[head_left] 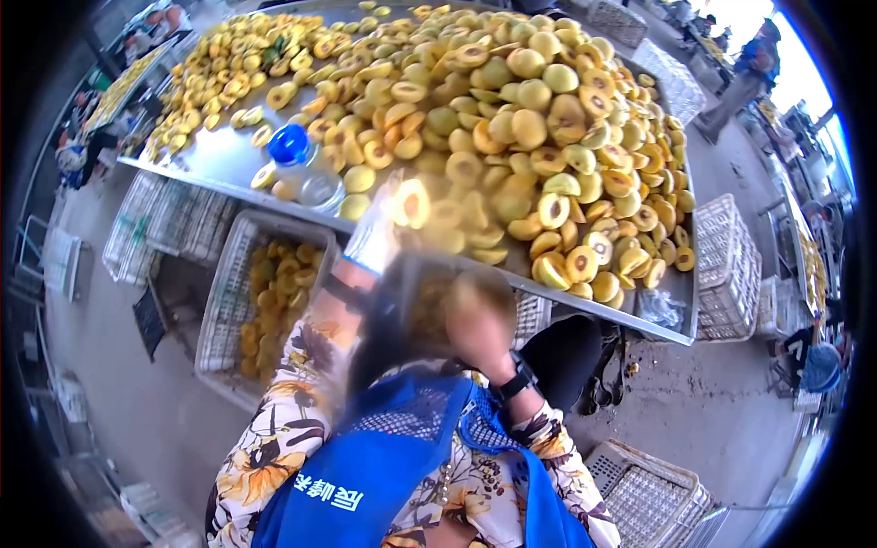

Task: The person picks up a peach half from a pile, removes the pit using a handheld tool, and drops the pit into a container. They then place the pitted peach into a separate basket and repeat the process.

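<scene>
My left hand (376, 224), in a white glove, is at the near edge of the metal table, closed around a yellow peach half (412, 203) with its cut face and brown centre showing. Next to it spreads a large pile of peach halves (512, 119), some cut side up and some skin side up. My right hand (480, 331), bare and with a dark watch on the wrist, is over my lap below the table edge. Motion smears its fingers, so I cannot make out whether they hold anything.
A clear bottle (320, 190) with a blue cap lies on the metal table (206, 173). Below left stands a white crate (215, 315) of peach pieces. More white crates (726, 269) (644, 489) are at the right. Other people (744, 73) are in the background.
</scene>
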A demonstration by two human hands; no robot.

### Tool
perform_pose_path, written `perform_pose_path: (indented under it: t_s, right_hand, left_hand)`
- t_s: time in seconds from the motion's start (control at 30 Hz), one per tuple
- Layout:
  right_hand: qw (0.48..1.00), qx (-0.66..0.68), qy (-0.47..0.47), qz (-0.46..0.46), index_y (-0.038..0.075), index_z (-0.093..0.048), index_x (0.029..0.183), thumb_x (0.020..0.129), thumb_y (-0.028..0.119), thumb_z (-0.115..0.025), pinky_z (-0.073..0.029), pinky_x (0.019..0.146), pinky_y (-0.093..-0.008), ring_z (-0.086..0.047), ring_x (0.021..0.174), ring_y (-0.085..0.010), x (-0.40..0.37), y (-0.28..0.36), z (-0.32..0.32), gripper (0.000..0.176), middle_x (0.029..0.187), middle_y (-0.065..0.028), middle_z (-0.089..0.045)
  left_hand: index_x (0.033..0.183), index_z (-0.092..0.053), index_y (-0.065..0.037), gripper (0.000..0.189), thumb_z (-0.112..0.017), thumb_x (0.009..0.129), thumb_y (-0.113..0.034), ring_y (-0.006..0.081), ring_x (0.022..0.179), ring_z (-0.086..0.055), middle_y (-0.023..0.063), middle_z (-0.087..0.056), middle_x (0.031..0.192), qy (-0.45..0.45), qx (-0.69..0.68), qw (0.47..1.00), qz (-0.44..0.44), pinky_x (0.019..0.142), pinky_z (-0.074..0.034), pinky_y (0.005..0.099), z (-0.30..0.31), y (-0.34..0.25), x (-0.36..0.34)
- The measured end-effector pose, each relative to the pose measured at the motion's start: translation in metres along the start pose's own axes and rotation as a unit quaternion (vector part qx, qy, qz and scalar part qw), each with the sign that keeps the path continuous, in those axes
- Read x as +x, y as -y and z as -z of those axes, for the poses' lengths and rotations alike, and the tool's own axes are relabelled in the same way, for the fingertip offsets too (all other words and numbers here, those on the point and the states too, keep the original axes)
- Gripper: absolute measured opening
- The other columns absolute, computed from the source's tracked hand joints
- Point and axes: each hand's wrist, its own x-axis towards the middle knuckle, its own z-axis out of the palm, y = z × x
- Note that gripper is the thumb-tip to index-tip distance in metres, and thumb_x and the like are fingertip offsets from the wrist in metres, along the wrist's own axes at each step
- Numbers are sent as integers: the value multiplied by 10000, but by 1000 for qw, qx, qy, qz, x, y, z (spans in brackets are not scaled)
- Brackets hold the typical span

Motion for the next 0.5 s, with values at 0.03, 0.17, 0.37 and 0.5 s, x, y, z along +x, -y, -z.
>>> perform_pose_path:
  t_s: [0.03, 0.17, 0.37, 0.5]
  right_hand:
    - [999, -19, -3, 29, -6, -539, 932, 823, 273, -602, -471, 613, -482, -591, 710, -448, 6, 0, -3, 306, 760, -279, -601]
    - [1000, -18, -9, 22, -1, -498, 929, 828, 207, -587, -457, 573, -497, -573, 669, -457, 20, 54, 12, 248, 710, -279, -585]
    - [1000, -13, -4, -10, -22, -453, 918, 814, 108, -569, -444, 590, -506, -559, 690, -466, 14, 66, 15, 203, 701, -279, -573]
    - [1000, -23, -3, -15, -33, -433, 939, 809, 98, -561, -441, 592, -507, -557, 676, -460, 9, 63, 17, 225, 681, -273, -566]
  left_hand:
    - [1142, -507, -87, 369, -488, 923, -383, 194, 796, -625, 56, -612, 956, -16, -21, 999, 22, 615, -518, 299, -5, 2, -9]
    - [957, -567, -84, 301, -439, 954, -356, 126, 744, -581, 17, -572, 788, 39, 327, 916, -228, 600, -500, 274, 19, 39, -12]
    - [1018, -544, -10, 211, -500, 876, -159, 379, 787, -567, 185, -581, 900, 30, 463, 836, -293, 696, -473, 432, 12, 68, -35]
    - [1109, -519, -5, 279, -511, 873, -154, 367, 803, -581, 189, -585, 945, -4, 483, 786, -385, 688, -484, 423, -1, 80, -42]
